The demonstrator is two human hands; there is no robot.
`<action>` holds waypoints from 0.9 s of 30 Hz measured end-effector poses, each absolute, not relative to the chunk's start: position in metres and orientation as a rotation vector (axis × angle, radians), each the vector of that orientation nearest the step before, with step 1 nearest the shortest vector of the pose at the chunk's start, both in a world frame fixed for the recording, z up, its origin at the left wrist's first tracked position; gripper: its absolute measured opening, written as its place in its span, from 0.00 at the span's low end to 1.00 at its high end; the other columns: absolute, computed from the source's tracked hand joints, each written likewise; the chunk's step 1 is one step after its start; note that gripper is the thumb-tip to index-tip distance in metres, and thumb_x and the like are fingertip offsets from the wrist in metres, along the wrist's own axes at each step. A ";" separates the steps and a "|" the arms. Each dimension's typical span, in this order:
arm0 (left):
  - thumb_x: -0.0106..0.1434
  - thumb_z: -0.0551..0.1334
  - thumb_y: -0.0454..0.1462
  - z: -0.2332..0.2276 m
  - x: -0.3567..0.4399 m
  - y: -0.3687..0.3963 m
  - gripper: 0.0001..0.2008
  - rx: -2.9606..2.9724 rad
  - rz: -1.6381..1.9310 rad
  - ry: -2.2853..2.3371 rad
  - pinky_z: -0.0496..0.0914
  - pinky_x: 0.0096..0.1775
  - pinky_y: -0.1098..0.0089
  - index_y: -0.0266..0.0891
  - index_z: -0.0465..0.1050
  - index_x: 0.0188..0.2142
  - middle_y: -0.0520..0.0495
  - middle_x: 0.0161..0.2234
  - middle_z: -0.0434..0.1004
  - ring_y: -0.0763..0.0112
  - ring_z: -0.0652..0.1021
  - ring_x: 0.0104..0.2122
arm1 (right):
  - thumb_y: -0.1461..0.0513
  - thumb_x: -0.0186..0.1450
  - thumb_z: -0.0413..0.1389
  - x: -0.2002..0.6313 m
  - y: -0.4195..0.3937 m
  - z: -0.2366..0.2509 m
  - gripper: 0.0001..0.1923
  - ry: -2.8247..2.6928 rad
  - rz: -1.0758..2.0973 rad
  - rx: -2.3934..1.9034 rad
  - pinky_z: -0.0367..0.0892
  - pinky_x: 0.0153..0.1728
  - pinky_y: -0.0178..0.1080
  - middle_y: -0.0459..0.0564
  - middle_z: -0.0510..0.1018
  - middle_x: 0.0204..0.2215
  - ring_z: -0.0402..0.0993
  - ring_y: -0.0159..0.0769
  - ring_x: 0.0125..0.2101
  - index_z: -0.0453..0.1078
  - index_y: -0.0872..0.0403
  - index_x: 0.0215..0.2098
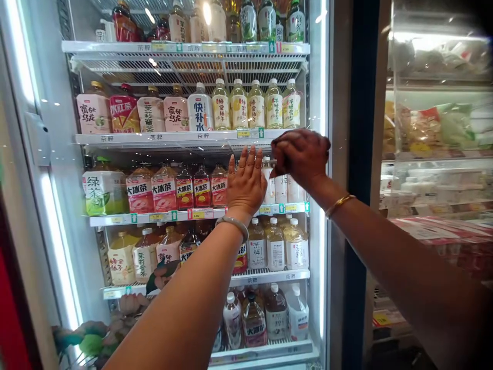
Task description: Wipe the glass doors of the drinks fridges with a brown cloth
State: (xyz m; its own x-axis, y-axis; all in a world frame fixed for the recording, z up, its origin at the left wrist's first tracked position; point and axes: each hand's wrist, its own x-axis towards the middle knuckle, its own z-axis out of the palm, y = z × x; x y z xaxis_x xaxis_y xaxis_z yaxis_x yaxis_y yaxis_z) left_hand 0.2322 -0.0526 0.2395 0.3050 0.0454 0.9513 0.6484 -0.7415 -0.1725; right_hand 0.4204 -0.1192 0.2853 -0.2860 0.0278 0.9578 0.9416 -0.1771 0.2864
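Note:
My left hand (246, 182) lies flat against the glass door of a drinks fridge, fingers stretched upward and slightly apart. A pale bangle (233, 226) circles that wrist. To its right, my right hand (302, 154) is raised before the glass with its fingers curled closed; whatever they may hold is hidden. A gold bracelet (339, 204) is on the right wrist. Behind the glass, iced tea bottles (194, 187) with red and black labels stand left of my left hand. White-capped bottles (269, 180) are partly covered by both hands.
Shelves (162, 137) hold rows of bottled drinks above and below my hands. A bright light strip (323, 231) runs down the fridge's right side, beside a dark upright frame (354, 128). Farther right, another lit display holds packaged goods (423, 128). Blurry pink and green shapes (92, 344) show at lower left.

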 end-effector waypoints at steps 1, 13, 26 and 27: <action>0.74 0.48 0.38 0.239 0.232 -0.053 0.33 -2.038 -1.450 -0.611 0.36 0.76 0.47 0.38 0.46 0.76 0.45 0.77 0.44 0.60 0.46 0.77 | 0.49 0.75 0.51 0.429 -0.120 0.290 0.17 -1.250 -1.531 -1.197 0.50 0.59 0.55 0.48 0.79 0.58 0.62 0.47 0.62 0.77 0.44 0.52; 0.74 0.48 0.39 0.240 0.232 -0.052 0.32 -2.049 -1.454 -0.628 0.35 0.75 0.47 0.37 0.48 0.75 0.44 0.77 0.44 0.59 0.46 0.77 | 0.51 0.75 0.51 0.401 -0.108 0.265 0.14 -1.421 -1.752 -1.029 0.50 0.63 0.58 0.43 0.77 0.60 0.58 0.47 0.65 0.74 0.39 0.55; 0.75 0.48 0.41 0.240 0.232 -0.053 0.32 -2.066 -1.466 -0.601 0.35 0.76 0.48 0.37 0.48 0.75 0.44 0.77 0.45 0.59 0.46 0.77 | 0.49 0.71 0.54 0.392 -0.111 0.229 0.20 -1.420 -1.732 -1.085 0.47 0.65 0.60 0.47 0.75 0.62 0.55 0.51 0.68 0.73 0.42 0.58; 0.75 0.48 0.41 0.240 0.232 -0.053 0.32 -2.066 -1.472 -0.603 0.35 0.75 0.48 0.37 0.48 0.75 0.44 0.77 0.45 0.59 0.46 0.77 | 0.49 0.73 0.52 0.394 -0.109 0.243 0.19 -1.443 -1.728 -1.109 0.46 0.66 0.59 0.47 0.75 0.63 0.54 0.50 0.68 0.72 0.42 0.59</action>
